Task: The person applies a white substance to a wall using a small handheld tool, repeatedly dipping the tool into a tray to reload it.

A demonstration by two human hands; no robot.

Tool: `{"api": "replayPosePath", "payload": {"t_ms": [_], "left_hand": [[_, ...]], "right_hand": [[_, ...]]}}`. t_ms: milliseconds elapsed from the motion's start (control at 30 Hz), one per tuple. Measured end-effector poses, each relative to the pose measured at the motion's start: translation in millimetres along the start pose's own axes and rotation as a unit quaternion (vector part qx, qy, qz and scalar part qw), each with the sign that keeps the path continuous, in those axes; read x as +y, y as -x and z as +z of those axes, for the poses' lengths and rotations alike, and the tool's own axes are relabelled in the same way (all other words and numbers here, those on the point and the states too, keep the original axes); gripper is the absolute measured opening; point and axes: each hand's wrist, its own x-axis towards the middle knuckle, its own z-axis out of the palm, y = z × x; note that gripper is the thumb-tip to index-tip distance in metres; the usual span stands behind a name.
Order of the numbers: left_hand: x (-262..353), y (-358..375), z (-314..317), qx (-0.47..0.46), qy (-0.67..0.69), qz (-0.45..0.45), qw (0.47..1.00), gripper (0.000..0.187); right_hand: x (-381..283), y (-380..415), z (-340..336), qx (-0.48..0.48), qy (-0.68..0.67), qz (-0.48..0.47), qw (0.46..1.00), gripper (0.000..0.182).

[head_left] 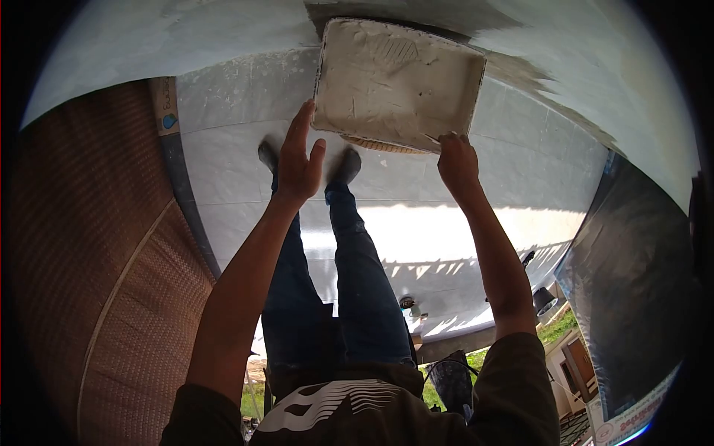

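A shallow rectangular tray (320,78) full of pale, wet-looking plaster paste (405,82) is in front of me, at the top of the head view. Ridges and smears mark the paste. My left hand (300,165) is beside the tray's lower left corner, fingers stretched out and thumb apart, with the fingertips at or very near the rim. At the lower right corner my right hand (457,160) is closed. A thin, light tip pokes out by its fingers over the paste; most of whatever it grips is hidden.
Below the tray's lower edge shows a ridged tan piece (383,146). Grey panels (245,163) form the floor, with my feet on them. A brown woven sheet (126,245) hangs at left, a dark sheet (632,275) at right. A grey, partly smeared surface (223,30) curves across the top.
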Motion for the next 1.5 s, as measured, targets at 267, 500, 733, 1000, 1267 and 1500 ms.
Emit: {"api": "replayPosePath", "payload": {"t_ms": [267,500,733,1000,1267,1500], "left_hand": [[-9.4,-8.6,4.0,-0.006,0.001,0.011,1.0,0.061],[-4.2,-17.8,7.3,-0.018,-0.015,0.031,0.999,0.06],[-6.0,-15.6,7.5,-0.009,0.015,0.004,1.0,0.062],[-15.4,-17.7,2.0,-0.017,-0.008,0.019,1.0,0.059],[-15.0,-22.6,-2.4,-0.017,0.003,0.023,1.0,0.06],[-18.3,-20.7,-7.4,-0.012,0.004,0.029,0.999,0.059]], "right_hand": [[3.4,-52.5,-18.4,0.089,-0.377,0.225,0.894,0.026],[-33.9,-107.5,52.9,0.151,-0.488,0.372,0.775,0.026],[-50.9,-133.5,75.8,0.209,-0.69,0.416,0.554,0.026],[-89.1,-195.4,29.1,0.221,-0.82,0.392,0.355,0.03],[-113.4,-221.5,45.9,0.18,-0.915,0.313,0.182,0.041],[-113.5,-219.4,61.7,0.132,-0.938,0.274,0.163,0.04]]}}
